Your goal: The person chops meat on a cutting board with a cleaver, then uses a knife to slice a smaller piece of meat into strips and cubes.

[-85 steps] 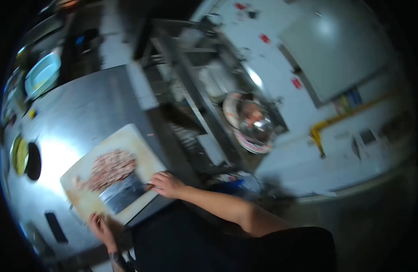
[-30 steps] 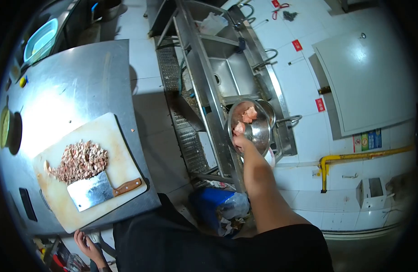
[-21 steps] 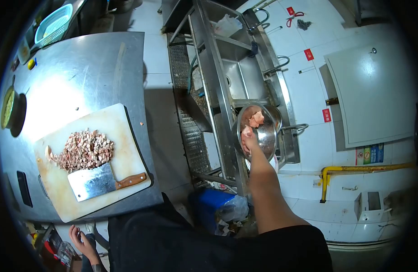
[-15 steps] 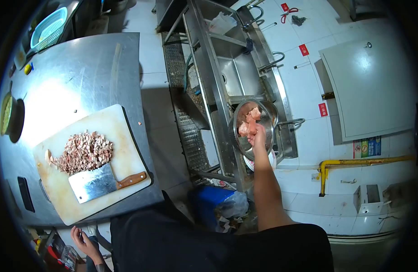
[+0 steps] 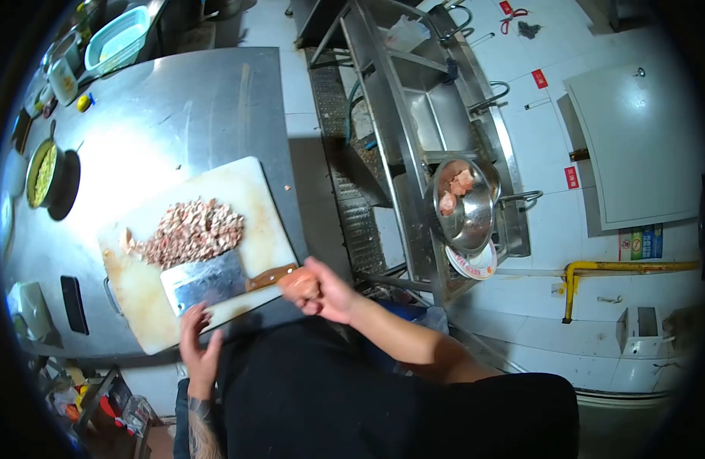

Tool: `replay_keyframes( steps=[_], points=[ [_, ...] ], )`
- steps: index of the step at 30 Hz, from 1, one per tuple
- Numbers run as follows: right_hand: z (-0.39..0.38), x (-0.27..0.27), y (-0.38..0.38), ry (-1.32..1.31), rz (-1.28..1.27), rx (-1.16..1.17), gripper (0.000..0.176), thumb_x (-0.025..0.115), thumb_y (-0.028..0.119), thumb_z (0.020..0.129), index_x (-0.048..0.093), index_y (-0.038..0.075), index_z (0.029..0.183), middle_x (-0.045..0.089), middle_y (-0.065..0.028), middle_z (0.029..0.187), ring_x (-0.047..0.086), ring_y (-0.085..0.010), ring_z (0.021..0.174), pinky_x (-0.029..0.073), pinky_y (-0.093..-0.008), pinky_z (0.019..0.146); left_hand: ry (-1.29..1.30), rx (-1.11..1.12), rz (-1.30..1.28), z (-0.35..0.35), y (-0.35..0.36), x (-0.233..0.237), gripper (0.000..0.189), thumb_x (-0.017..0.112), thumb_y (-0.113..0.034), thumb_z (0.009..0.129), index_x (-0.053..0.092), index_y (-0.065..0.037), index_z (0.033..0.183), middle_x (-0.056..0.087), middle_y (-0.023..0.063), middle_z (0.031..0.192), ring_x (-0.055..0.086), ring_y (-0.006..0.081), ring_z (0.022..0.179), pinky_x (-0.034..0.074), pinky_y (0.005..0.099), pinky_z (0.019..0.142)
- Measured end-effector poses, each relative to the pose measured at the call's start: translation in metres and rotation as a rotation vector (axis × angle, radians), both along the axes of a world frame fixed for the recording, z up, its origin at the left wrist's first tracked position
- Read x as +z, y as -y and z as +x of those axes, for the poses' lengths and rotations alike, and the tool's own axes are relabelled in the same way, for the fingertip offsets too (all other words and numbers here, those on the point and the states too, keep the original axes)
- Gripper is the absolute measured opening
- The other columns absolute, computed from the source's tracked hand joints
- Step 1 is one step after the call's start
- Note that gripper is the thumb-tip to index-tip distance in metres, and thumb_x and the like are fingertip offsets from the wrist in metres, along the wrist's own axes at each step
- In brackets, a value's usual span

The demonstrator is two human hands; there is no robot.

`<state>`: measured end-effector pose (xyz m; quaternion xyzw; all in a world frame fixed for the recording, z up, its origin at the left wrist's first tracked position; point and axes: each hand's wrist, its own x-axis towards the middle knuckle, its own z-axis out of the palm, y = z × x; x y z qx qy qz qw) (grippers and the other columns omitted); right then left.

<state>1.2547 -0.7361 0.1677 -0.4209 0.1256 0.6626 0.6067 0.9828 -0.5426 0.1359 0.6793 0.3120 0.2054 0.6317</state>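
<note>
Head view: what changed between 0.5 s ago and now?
The right hand moved from the steel bowl to the cleaver handle, now gripping a piece of meat. The left hand came up from off the near edge of the cutting board to the blade; contact unclear. Bowl, board, cleaver and chopped meat stayed put; the view shifted.

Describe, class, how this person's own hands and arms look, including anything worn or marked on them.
Both the left hand and the right hand are bare, without gloves. The left forearm carries a patterned tattoo; the right forearm shows none. A loose black sleeve covers the right upper arm.
</note>
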Motion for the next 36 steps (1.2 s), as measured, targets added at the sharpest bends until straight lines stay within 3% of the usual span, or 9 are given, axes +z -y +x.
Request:
replay_keyframes(
  steps=[5,12,16,18,20,26,30,34,36],
  points=[
    [-0.079,-0.004,-0.057,0.47,0.101,0.396,0.036,0.054,0.048,0.109,0.054,0.014,0.118,0.064,0.0016,0.087,0.053,-0.0035,0.068,0.04,-0.0212,0.053,-0.025,-0.434,-0.002,0.027,-0.01,0.037,0.066,0.084,-0.005,0.082,0.054,-0.001,0.141,0.057,0.0107,0.145,0.062,0.0239,0.123,0.053,0.0366,0.1],
    [-0.093,-0.016,-0.085,0.634,0.176,0.35,0.035,0.06,0.032,0.108,0.048,0.01,0.133,0.067,-0.0053,0.1,0.066,-0.0118,0.086,0.053,-0.0282,0.072,0.084,-0.105,-0.014,-0.009,-0.019,-0.007,0.046,0.081,-0.001,0.081,0.054,-0.002,0.118,0.059,0.0119,0.125,0.063,0.0204,0.106,0.054,0.0315,0.085],
    [-0.06,-0.017,-0.067,2.022,-0.188,0.66,0.045,0.066,0.006,0.084,0.06,0.005,0.128,0.063,-0.0146,0.129,0.062,-0.0313,0.119,0.052,-0.0436,0.096,-0.138,0.098,0.168,-0.034,-0.044,-0.023,0.047,0.081,-0.003,0.084,0.052,-0.002,0.122,0.055,0.0122,0.125,0.061,0.0196,0.111,0.053,0.0314,0.09],
    [-0.054,-0.027,-0.056,2.07,-0.229,0.759,0.043,0.06,0.001,0.081,0.062,0.006,0.124,0.062,-0.0137,0.127,0.055,-0.0347,0.126,0.047,-0.0449,0.101,0.023,0.502,-0.274,-0.036,-0.052,-0.021,0.048,0.081,-0.007,0.089,0.051,-0.001,0.125,0.054,0.0125,0.126,0.06,0.0206,0.117,0.054,0.0326,0.091],
    [-0.047,-0.042,-0.052,2.129,-0.201,0.787,0.04,0.062,0.0,0.08,0.062,0.006,0.119,0.062,-0.0128,0.122,0.056,-0.0326,0.12,0.045,-0.044,0.102,0.07,0.511,-0.336,-0.049,-0.069,-0.03,0.049,0.082,-0.01,0.092,0.049,-0.001,0.128,0.054,0.0117,0.125,0.059,0.0212,0.121,0.054,0.0333,0.093],
    [-0.04,-0.03,-0.059,1.96,-0.304,0.963,0.035,0.065,-0.002,0.073,0.058,0.008,0.106,0.061,-0.0107,0.108,0.058,-0.0343,0.107,0.051,-0.0482,0.087,0.013,0.563,-0.151,-0.074,-0.103,-0.097,0.042,0.082,-0.002,0.088,0.051,-0.003,0.116,0.051,0.0037,0.11,0.055,0.013,0.101,0.05,0.0281,0.089],
    [-0.04,0.007,-0.051,1.879,-0.323,0.995,0.035,0.064,-0.001,0.073,0.056,0.008,0.106,0.063,-0.0107,0.106,0.059,-0.0352,0.108,0.052,-0.0492,0.084,-0.305,0.536,0.379,-0.063,-0.086,-0.081,0.045,0.084,-0.007,0.086,0.052,0.001,0.116,0.054,0.0094,0.108,0.057,0.0195,0.096,0.05,0.0335,0.088],
    [-0.047,0.028,-0.042,1.677,-0.297,0.962,0.035,0.061,0.0,0.075,0.055,0.009,0.109,0.066,-0.0122,0.108,0.061,-0.0371,0.111,0.052,-0.0476,0.088,-0.154,0.526,0.179,-0.071,-0.063,-0.077,0.043,0.086,-0.008,0.082,0.056,0.002,0.111,0.056,0.0157,0.112,0.059,0.0269,0.1,0.051,0.0381,0.089],
    [-0.055,0.029,-0.038,1.522,-0.181,0.9,0.037,0.061,0.002,0.077,0.056,0.009,0.114,0.068,-0.0138,0.111,0.062,-0.0389,0.113,0.052,-0.0478,0.09,-0.313,0.364,0.424,-0.076,-0.066,-0.065,0.046,0.087,-0.009,0.081,0.055,0.0,0.112,0.055,0.0163,0.115,0.058,0.0294,0.104,0.051,0.0388,0.089]
  ],
)
